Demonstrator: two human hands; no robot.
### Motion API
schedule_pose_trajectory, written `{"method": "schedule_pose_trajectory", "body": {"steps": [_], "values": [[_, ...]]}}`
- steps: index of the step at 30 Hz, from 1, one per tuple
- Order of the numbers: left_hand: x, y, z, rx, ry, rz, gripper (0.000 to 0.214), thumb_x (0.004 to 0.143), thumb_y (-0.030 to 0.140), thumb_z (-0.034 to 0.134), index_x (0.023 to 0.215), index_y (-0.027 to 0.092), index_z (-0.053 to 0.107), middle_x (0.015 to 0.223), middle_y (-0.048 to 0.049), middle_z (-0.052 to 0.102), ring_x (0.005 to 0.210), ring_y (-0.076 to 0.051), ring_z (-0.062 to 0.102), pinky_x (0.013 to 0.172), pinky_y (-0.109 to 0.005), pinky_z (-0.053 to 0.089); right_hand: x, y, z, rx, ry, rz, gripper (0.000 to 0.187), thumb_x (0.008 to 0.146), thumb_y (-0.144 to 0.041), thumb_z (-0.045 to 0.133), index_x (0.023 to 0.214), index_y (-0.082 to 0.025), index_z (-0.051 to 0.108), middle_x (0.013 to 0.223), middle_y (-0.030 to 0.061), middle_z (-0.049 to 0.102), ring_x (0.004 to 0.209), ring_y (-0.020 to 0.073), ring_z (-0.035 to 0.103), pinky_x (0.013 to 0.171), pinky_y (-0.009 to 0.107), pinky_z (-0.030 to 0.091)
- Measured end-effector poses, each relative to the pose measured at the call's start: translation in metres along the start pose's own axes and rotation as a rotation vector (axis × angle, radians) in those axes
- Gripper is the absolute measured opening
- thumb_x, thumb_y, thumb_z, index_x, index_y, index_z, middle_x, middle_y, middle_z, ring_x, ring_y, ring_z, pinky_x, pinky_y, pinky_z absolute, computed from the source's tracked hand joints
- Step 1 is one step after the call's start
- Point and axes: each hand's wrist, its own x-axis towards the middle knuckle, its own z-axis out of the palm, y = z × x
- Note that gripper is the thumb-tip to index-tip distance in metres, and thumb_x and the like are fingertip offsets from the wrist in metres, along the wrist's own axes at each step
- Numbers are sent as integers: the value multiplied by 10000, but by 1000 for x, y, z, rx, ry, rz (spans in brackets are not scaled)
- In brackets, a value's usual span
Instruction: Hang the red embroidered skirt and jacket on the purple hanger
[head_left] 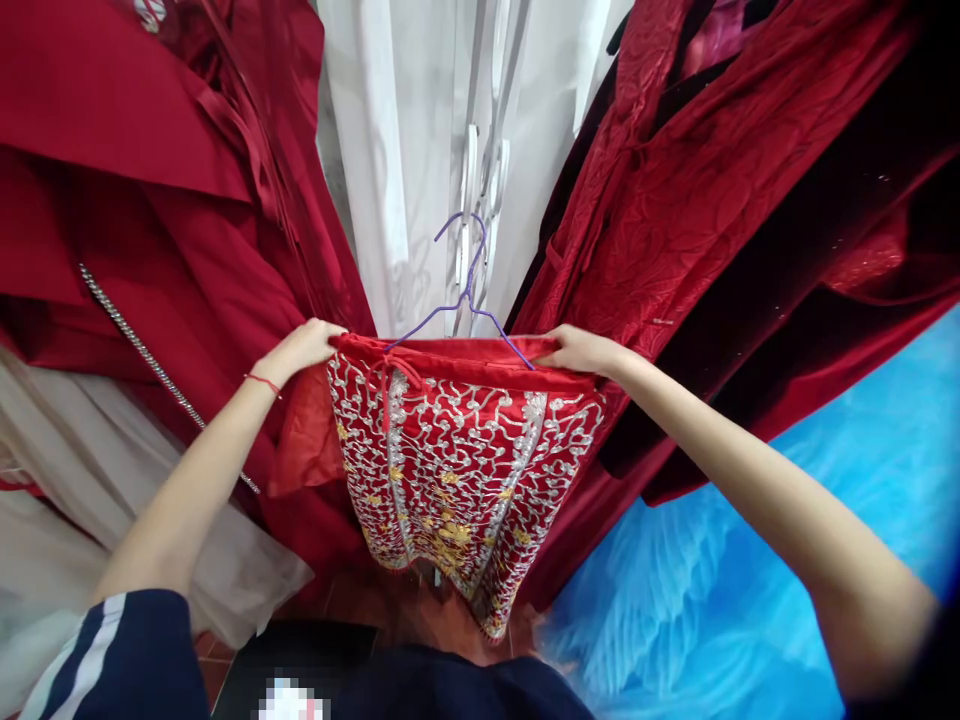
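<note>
A red garment (457,470) with silver and gold embroidery hangs on a thin purple wire hanger (466,290), in the gap between other hanging clothes. My left hand (300,348) is closed on the left end of the garment's red waistband. My right hand (577,350) is closed on the right end of the same waistband, beside the hanger's arm. A red string bracelet sits on my left wrist. A red drawstring hangs from the waistband at the left of centre.
Dark red satin dresses (165,200) with a rhinestone strap hang at the left. Crimson velvet robes (720,220) hang at the right. A white curtain (420,150) is behind. Blue feathery fabric (787,560) lies at lower right, beige tulle (90,480) at lower left.
</note>
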Motion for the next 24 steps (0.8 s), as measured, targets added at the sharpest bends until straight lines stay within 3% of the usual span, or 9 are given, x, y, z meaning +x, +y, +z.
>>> {"method": "schedule_pose_trajectory", "body": {"steps": [3, 6, 9, 12, 16, 18, 21, 24], "values": [[8, 11, -18, -243, 255, 180, 345, 717, 399, 750, 924, 122, 753, 924, -87, 770, 804, -199, 664, 751, -288, 523, 2, 22, -7, 27, 381, -223, 276, 716, -431, 746, 808, -174, 704, 677, 11, 638, 631, 166, 574, 616, 285, 491], [-1, 22, 2, -248, 519, 161, 424, 851, 452, 639, 1078, 105, 727, 1070, -132, 755, 884, -208, 683, 802, -297, 517, -2, 48, 6, 45, 543, -340, 318, 796, -497, 660, 762, -180, 656, 667, 7, 602, 617, 154, 532, 621, 285, 464], [-21, 22, 27, 111, 496, 51, 377, 933, 382, 521, 1166, 150, 706, 1056, -140, 759, 899, -246, 711, 767, -297, 477, -13, 63, 27, -44, 719, -367, 297, 846, -460, 605, 751, -182, 652, 651, 11, 607, 586, 149, 516, 618, 286, 431], [-39, 11, 29, 341, 498, -46, 391, 964, 379, 455, 1199, 163, 681, 1016, -156, 763, 849, -261, 718, 693, -290, 425, -25, 66, 41, -46, 925, -360, 288, 863, -448, 588, 857, -180, 692, 736, 34, 672, 633, 166, 558, 630, 282, 432], [-61, 6, 1, 443, 485, -60, 415, 954, 481, 453, 1093, 173, 695, 884, -132, 760, 780, -254, 693, 638, -293, 366, -42, 68, 47, -100, 806, -349, 297, 864, -439, 565, 874, -185, 719, 660, 25, 651, 581, 163, 543, 585, 272, 415], [-76, 19, -18, 465, 488, -68, 445, 946, 537, 449, 1076, 191, 697, 830, -99, 746, 763, -240, 675, 636, -295, 354, -49, 71, 49, -159, 813, -337, 297, 865, -433, 553, 883, -189, 722, 653, 33, 652, 547, 155, 530, 573, 275, 408], [-109, 61, -41, 490, 587, -113, 518, 945, 599, 417, 1106, 196, 699, 790, -78, 726, 743, -236, 655, 664, -323, 373, -56, 73, 55, -167, 917, -345, 305, 879, -455, 533, 874, -204, 706, 670, 40, 661, 531, 155, 527, 562, 283, 413], [-150, 118, -37, 430, 667, -46, 467, 970, 567, 394, 1095, 238, 700, 857, -68, 738, 765, -233, 669, 699, -351, 428, -57, 73, 62, -121, 982, -391, 296, 883, -467, 543, 846, -210, 686, 649, 31, 645, 517, 154, 533, 545, 286, 419]]}}
